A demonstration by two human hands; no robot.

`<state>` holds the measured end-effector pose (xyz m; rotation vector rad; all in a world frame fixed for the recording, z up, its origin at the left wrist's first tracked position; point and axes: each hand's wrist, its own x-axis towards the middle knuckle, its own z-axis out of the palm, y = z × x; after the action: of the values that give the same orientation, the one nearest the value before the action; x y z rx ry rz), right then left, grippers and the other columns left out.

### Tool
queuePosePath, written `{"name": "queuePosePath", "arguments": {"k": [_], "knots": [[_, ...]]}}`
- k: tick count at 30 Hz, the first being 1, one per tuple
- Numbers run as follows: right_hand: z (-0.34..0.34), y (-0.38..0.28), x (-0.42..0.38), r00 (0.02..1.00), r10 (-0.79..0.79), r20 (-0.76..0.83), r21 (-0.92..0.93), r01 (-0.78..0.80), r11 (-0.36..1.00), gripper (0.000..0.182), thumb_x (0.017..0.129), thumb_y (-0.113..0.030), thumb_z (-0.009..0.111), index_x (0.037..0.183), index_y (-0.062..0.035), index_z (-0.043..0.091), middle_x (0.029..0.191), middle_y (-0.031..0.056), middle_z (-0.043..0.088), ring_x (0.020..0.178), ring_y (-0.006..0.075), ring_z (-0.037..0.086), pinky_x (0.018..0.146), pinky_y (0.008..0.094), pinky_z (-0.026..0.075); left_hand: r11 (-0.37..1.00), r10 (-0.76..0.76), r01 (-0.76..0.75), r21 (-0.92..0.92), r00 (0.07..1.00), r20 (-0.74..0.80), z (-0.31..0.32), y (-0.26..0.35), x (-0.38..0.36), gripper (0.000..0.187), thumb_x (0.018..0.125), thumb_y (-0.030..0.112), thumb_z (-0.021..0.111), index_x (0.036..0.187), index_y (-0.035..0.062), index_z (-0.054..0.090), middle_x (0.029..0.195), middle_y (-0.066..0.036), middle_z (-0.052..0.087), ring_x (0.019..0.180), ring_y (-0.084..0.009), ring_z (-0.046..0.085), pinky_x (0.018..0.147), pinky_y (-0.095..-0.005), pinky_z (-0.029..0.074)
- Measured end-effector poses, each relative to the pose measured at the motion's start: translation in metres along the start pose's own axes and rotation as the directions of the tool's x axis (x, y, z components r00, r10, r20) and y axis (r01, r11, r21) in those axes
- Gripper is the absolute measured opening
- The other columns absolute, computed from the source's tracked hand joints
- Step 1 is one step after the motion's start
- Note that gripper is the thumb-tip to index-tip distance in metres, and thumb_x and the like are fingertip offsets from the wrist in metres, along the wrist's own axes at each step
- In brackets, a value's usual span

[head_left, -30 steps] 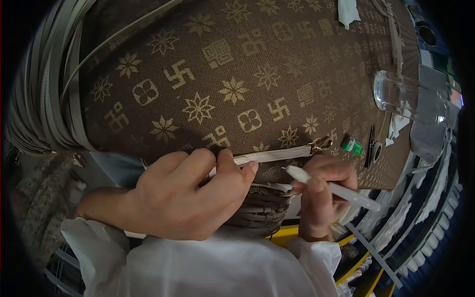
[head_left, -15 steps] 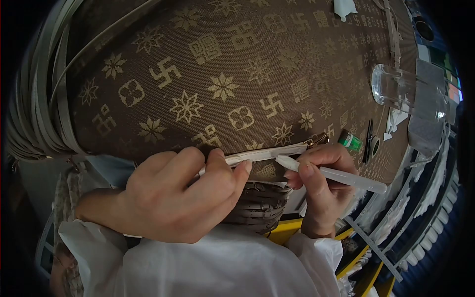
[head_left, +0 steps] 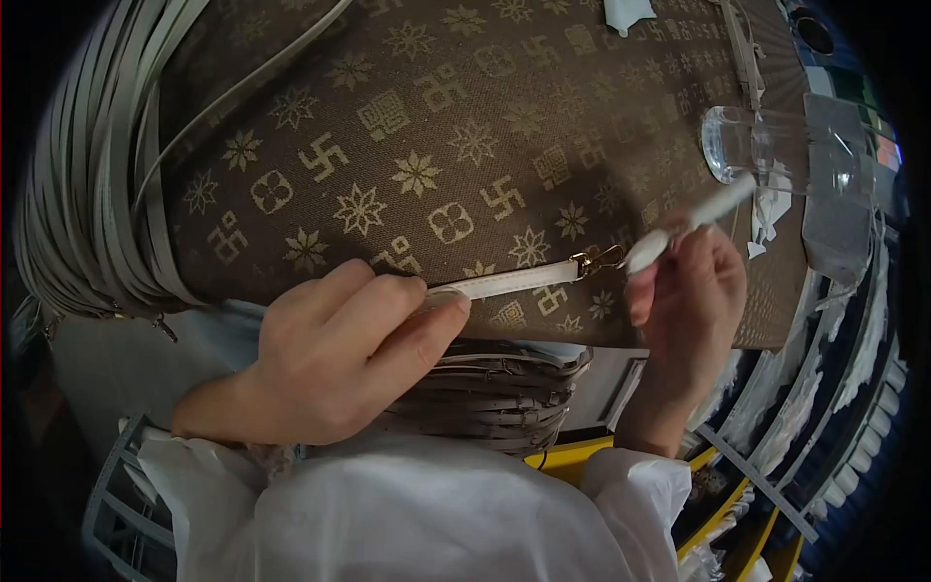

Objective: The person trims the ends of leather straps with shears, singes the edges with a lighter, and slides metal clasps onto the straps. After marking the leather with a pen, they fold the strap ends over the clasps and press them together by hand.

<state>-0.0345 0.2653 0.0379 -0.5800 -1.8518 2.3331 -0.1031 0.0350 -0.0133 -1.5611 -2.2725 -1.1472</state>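
Observation:
My left hand (head_left: 349,349) pinches a narrow off-white strap (head_left: 519,281) with stitching against the brown patterned cloth (head_left: 378,165). A gold-coloured clasp (head_left: 596,262) is fixed at the strap's right end and lies on the cloth. Just right of the clasp, my right hand (head_left: 689,291) is closed on a white pen-like tool (head_left: 718,207), blurred by motion. The tool slants up to the right, its lower tip close to the clasp and off the strap.
Bundled straps (head_left: 97,175) hang at the left. A clear cup (head_left: 737,145) lies near a grey block (head_left: 839,242) at the right. White scraps (head_left: 771,209) sit beside it. More straps (head_left: 475,398) hang below the cloth's near edge.
My right hand has lifted the tool off the strap and moved right and up, tilting the tool's back end upward. My left hand still holds the strap, and the clasp shows more fully.

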Motion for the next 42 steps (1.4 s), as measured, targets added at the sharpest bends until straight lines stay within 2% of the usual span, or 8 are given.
{"name": "queuePosePath", "arguments": {"k": [4, 9, 16, 21, 27, 32, 38, 42], "knots": [[0.007, -0.009, 0.003, 0.989, -0.034, -0.143, -0.281, -0.008, 0.960, 0.036, 0.090, -0.020, 0.043, 0.114, 0.0068, 0.046, 0.086, 0.0177, 0.060, 0.069, 0.0155, 0.058, 0.060, 0.0227, 0.047, 0.987, -0.106, 0.099, -0.127, 0.993, -0.050, 0.002, 0.002, 0.002, 0.022, 0.061, 0.002, 0.064, 0.082, -0.0011, 0.061, 0.070, -0.007, 0.052, 0.054, -0.0166, 0.050, 0.042, -0.0236, 0.040], [0.042, 0.018, -0.024, 0.710, -0.263, 0.653, -0.611, 0.699, 0.371, 0.017, 0.076, -0.009, 0.060, 0.088, 0.0023, 0.058, 0.066, 0.0093, 0.053, 0.058, 0.0181, 0.051, 0.050, 0.0289, 0.039, 0.859, -0.260, 0.226, -0.459, 0.966, -0.011, -0.012, 0.025, 0.014, 0.030, 0.061, 0.006, 0.070, 0.089, 0.0001, 0.060, 0.073, -0.009, 0.056, 0.060, -0.0193, 0.055, 0.048, -0.0251, 0.042], [-0.056, -0.021, -0.079, 0.805, -0.476, -0.354, -0.461, 0.292, 0.838, 0.022, 0.078, -0.015, 0.054, 0.059, -0.0069, 0.047, 0.055, -0.0002, 0.044, 0.049, 0.0067, 0.037, 0.044, 0.0215, 0.026, 0.653, -0.230, 0.507, -0.562, 0.840, 0.491, -0.078, 0.017, -0.031, 0.023, 0.071, 0.020, 0.066, 0.082, -0.0001, 0.062, 0.059, -0.009, 0.057, 0.048, -0.0159, 0.053, 0.044, -0.0259, 0.038], [-0.166, -0.006, -0.099, 0.374, -0.232, -0.898, -0.119, 0.301, 0.946, 0.017, 0.085, -0.015, 0.044, 0.081, -0.0008, 0.053, 0.074, 0.0043, 0.049, 0.060, 0.0111, 0.042, 0.054, 0.0242, 0.032, 0.857, -0.515, 0.512, -0.059, 0.853, -0.083, -0.166, 0.028, -0.108, 0.041, 0.072, 0.041, 0.061, 0.064, 0.0002, 0.057, 0.054, -0.007, 0.050, 0.048, -0.0141, 0.045, 0.045, -0.0236, 0.032], [-0.279, 0.077, -0.188, 0.907, 0.126, -0.402, 0.061, -0.111, 0.992, 0.020, 0.082, -0.015, 0.051, 0.064, -0.0074, 0.046, 0.058, -0.0021, 0.037, 0.052, 0.0080, 0.032, 0.051, 0.0232, 0.027, 0.727, -0.686, 0.682, -0.077, 0.718, -0.115, -0.299, 0.041, -0.233, 0.040, 0.072, 0.035, 0.061, 0.060, -0.0020, 0.053, 0.055, -0.006, 0.044, 0.053, -0.0154, 0.042, 0.049, -0.0266, 0.030], [-0.227, 0.089, -0.213, 0.821, 0.307, -0.482, -0.473, -0.538, 0.698, 0.027, 0.077, -0.014, 0.058, 0.054, -0.0066, 0.047, 0.052, -0.0036, 0.039, 0.050, 0.0048, 0.035, 0.046, 0.0230, 0.027, 0.117, -0.933, 0.980, 0.163, 0.052, 0.356, -0.241, 0.026, -0.271, 0.019, 0.067, 0.013, 0.067, 0.068, -0.0048, 0.060, 0.059, -0.006, 0.052, 0.055, -0.0118, 0.049, 0.050, -0.0232, 0.036], [-0.226, 0.133, -0.217, 0.937, 0.308, -0.165, -0.974, -0.204, 0.099, 0.015, 0.070, -0.009, 0.060, 0.082, 0.0007, 0.062, 0.062, 0.0099, 0.058, 0.056, 0.0213, 0.055, 0.056, 0.0291, 0.043, 0.534, -0.828, 0.781, 0.324, 0.406, 0.387, -0.110, 0.013, -0.233, 0.015, 0.068, 0.008, 0.068, 0.080, 0.0008, 0.064, 0.087, -0.009, 0.061, 0.080, -0.0194, 0.059, 0.068, -0.0294, 0.045], [-0.123, 0.062, -0.143, 0.982, 0.120, -0.144, -0.903, -0.180, 0.391, 0.018, 0.069, -0.005, 0.059, 0.085, 0.0021, 0.061, 0.074, 0.0157, 0.059, 0.065, 0.0275, 0.058, 0.061, 0.0309, 0.045, 0.646, -0.755, 0.762, 0.055, 0.647, -0.107, -0.107, 0.026, -0.087, 0.018, 0.066, 0.007, 0.068, 0.083, 0.0023, 0.064, 0.079, -0.009, 0.057, 0.074, -0.0220, 0.055, 0.063, -0.0298, 0.045]]}}
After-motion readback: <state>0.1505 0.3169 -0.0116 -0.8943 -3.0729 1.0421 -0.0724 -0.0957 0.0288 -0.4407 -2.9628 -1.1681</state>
